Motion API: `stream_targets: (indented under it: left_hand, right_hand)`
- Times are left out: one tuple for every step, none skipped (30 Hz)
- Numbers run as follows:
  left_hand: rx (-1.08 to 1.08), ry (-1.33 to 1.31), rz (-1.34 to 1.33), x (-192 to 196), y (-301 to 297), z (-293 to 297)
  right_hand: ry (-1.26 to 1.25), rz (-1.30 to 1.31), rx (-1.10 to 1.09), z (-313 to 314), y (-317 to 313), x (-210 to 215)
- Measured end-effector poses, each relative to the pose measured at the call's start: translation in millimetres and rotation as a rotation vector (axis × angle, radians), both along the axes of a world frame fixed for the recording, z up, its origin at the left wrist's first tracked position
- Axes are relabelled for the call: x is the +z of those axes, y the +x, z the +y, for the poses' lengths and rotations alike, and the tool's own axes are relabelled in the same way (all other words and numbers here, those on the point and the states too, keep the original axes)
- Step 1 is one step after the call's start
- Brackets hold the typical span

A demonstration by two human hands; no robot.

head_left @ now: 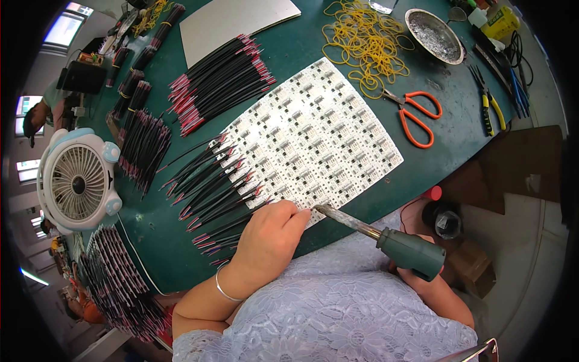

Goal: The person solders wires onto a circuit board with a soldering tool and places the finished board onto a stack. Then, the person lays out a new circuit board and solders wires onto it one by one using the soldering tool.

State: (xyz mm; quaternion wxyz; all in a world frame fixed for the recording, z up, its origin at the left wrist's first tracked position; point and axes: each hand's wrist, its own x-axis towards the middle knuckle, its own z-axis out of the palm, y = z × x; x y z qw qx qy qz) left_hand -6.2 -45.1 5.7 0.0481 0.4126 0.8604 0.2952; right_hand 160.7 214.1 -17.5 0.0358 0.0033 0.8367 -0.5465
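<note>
My right hand (pixel 419 279) is wrapped round the dark green handle of a soldering iron (pixel 404 252). The iron's metal shaft slants up and left, and its tip rests at or just above the near edge of a white circuit board panel (pixel 362 136). Close beside the tip, my left hand (pixel 271 238) is closed with thumb and forefinger together over the panel's near corner; what they pinch is hidden. Thin black wires (pixel 208 187) with reddish ends fan out from the panel's left edge, and some pass under my left hand.
Bundled black wires (pixel 220 81) lie behind the panel. Yellow rubber bands (pixel 365 42), orange-handled scissors (pixel 419 117), a metal bowl (pixel 435 36) and yellow-handled pliers (pixel 490 105) are at the right. A fan (pixel 78 181) and more wire bundles (pixel 120 283) stand left. A cardboard sheet (pixel 232 24) lies at the back.
</note>
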Motion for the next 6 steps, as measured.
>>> stream_targets:
  left_hand:
    - [-0.003, -0.005, 0.006, 0, 0, 1]
    - [-0.007, -0.011, 0.011, 0, 0, 1]
    - [-0.006, -0.011, 0.011, 0, 0, 1]
    - [-0.012, -0.026, 0.008, 1, -1, 1]
    - [-0.019, -0.041, 0.005, 1, -1, 1]
    - [-0.017, -0.058, -0.001, 2, -1, 1]
  right_hand:
    - [0.003, 0.067, -0.017, -2, -1, -1]
    - [0.004, 0.066, -0.019, -2, -4, 0]
    - [0.023, 0.127, 0.016, -2, -9, 3]
    - [0.042, 0.188, 0.049, -2, -12, 6]
    - [0.058, 0.15, 0.073, 0, -12, 10]
    - [0.074, 0.112, 0.098, 2, -12, 15]
